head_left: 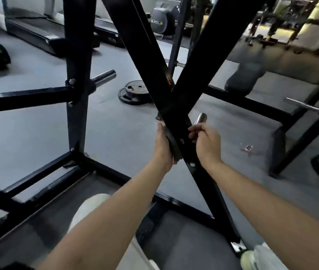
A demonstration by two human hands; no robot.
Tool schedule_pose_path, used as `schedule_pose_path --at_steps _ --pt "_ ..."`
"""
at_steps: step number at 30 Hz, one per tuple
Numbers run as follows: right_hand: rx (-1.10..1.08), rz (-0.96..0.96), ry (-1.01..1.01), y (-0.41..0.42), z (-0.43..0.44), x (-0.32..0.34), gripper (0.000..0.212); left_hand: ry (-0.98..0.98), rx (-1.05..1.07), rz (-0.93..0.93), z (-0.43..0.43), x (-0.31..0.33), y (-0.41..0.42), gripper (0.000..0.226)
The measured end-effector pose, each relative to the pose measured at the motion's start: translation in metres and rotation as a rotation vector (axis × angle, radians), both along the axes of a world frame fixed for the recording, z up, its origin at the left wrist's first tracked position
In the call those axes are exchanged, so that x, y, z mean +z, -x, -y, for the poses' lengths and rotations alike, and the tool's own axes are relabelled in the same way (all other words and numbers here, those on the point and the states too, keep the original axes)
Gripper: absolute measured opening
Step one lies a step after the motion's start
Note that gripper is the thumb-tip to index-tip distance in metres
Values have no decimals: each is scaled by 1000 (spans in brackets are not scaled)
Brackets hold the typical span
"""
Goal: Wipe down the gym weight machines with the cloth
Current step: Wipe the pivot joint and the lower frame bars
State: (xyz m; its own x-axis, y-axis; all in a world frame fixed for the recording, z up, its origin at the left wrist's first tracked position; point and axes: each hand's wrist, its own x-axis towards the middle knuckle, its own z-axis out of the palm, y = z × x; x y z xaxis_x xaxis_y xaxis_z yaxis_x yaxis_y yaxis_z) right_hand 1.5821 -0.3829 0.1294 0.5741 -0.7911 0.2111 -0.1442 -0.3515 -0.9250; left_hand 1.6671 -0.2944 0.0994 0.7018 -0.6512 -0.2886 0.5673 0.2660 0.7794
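Treadmill [32,32] noted at far left against the wall. Black upright post [78,75] of the weight machine seen with a chrome peg [104,76] projecting from it. Two weight plates [135,92] observed lying flat, stacked, on the grey floor [38,123]. Dark cloth [172,147] is held by the left hand [162,145], fingers curled round it, pressed to the crossed diagonal beams [145,55]. A second chrome peg [200,118] is gripped by the right hand [206,144], just beside the beams. Padded bench [271,73] recorded at right.
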Motion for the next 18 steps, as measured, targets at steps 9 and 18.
schedule_pose_path --at_steps 9,18 --pt "-250 -265 -409 53 65 -100 38 40 -50 -43 8 -16 -15 97" --pt "-346 -284 -592 81 82 -159 32 -75 -137 -322 48 -112 38 79"
